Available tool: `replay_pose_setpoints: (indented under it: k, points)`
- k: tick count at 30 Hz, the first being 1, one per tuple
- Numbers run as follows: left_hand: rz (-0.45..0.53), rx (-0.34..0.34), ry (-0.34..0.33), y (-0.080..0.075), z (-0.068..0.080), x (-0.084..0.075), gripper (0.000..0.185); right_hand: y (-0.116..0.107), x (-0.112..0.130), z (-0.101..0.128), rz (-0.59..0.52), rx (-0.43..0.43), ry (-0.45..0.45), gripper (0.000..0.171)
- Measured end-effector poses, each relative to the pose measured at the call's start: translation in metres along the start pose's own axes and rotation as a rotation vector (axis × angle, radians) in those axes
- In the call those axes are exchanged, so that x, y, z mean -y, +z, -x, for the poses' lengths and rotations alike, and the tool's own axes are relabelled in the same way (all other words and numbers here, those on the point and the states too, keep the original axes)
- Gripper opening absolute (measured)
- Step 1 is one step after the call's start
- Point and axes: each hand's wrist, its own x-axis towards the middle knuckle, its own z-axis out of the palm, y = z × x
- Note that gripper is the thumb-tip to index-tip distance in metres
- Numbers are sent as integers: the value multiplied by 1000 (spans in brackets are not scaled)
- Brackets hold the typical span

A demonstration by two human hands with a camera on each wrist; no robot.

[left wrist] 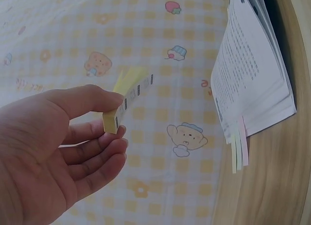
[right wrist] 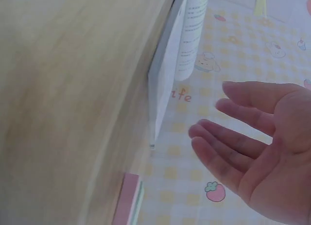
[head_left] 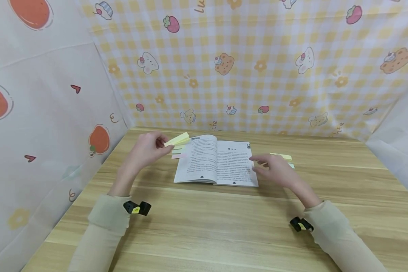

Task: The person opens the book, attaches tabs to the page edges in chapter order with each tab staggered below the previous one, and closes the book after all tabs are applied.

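My left hand (head_left: 147,149) pinches a narrow pad of yellow sticky notes (left wrist: 129,101) between thumb and fingers, its strips fanning apart at the far end. In the head view the pad is held up beside the top left corner of an open book (head_left: 234,166). Several pale yellow, green and pink index tabs (left wrist: 238,149) stick out from the book's left page edge. Over on the right, my right hand (head_left: 273,168) hovers by the right page's outer edge, fingers spread and slightly bent, nothing in them, as the right wrist view (right wrist: 252,137) shows.
More sticky-note pads lie on the wooden table (head_left: 204,226) right of the book, partly behind my right hand: a yellow one (head_left: 285,156) and a green one (head_left: 291,165). A pink pad edge (right wrist: 126,196) shows in the right wrist view. A patterned cloth (head_left: 244,87) hangs behind the table.
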Motion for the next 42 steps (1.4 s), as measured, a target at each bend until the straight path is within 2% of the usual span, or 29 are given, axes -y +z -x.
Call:
replay_pose_setpoints:
  k: [6, 16, 23, 30, 37, 42]
  points:
    - [19, -2, 25, 3, -1, -8, 22, -8, 6, 1, -26, -85, -36, 33]
    - [26, 22, 68, 10, 2, -18, 19, -18, 14, 2, -23, -117, -49, 36]
    - [22, 22, 100, 15, 3, -26, 23, -23, 20, 5, -27, -201, -106, 36]
    - [37, 19, 170, 17, 5, -36, 21, -25, 26, 6, -27, -268, -172, 37]
    - [55, 20, 262, 22, 9, -47, 19, -27, 39, 10, -16, -284, -245, 40]
    - [59, 34, 302, 25, 11, -52, 18, -27, 47, 12, -14, -291, -272, 41]
